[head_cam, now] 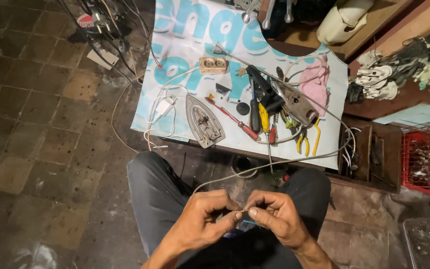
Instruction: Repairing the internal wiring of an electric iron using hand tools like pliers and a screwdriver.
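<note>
Over tiled floor, left hand (pixel 202 219) and right hand (pixel 274 214) are pinching the cord (pixel 274 162) end between their fingertips, its length running away toward the tabletop (pixel 185 35).

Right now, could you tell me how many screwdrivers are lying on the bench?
2: a red-handled screwdriver beside the iron soleplate, a yellow-handled screwdriver right of it. Others may hide among tools.

ok so: one bare metal iron soleplate (pixel 204 122), one beige double wall socket (pixel 213 65), two yellow-handled pliers (pixel 308 139), one red-handled screwdriver (pixel 234 120), one pink cloth (pixel 316 82).

Glossy printed plastic sheet (pixel 195 30), dull metal iron soleplate (pixel 204 122), rough floor tiles (pixel 36 124)
</note>
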